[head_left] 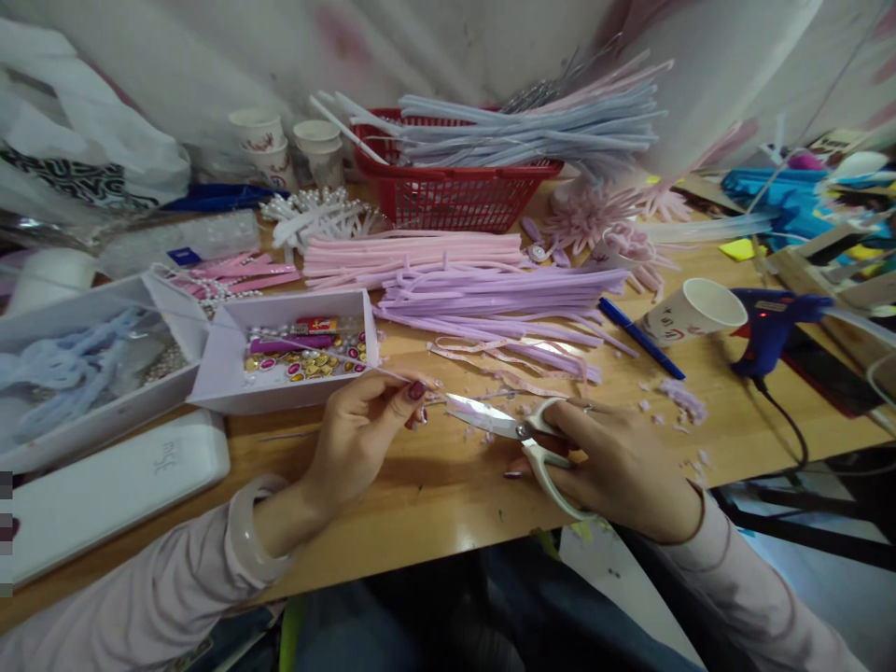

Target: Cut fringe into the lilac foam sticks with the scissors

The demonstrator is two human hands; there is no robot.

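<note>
My left hand point(364, 420) pinches a thin pale stem point(360, 362) between thumb and fingertips; it looks like a trimmed pipe cleaner. In my right hand point(623, 457) are scissors point(494, 417) with white handles. Their blades point left, with the tips close to my left fingertips and the stem's end. Whether the blades touch the stem, I cannot tell. Bits of purple fluff point(682, 401) lie on the wooden table point(448, 504). Behind my hands are bundles of purple pipe cleaners point(490, 289) and pink pipe cleaners point(413, 257).
Left of my hands stand a white box point(259, 397) of beads and gems, another open box point(70, 411) and a white case point(126, 490). At the right are a blue pen point(640, 336), a paper cup point(693, 313) and a blue glue gun point(766, 327). A red basket point(455, 201) stands behind.
</note>
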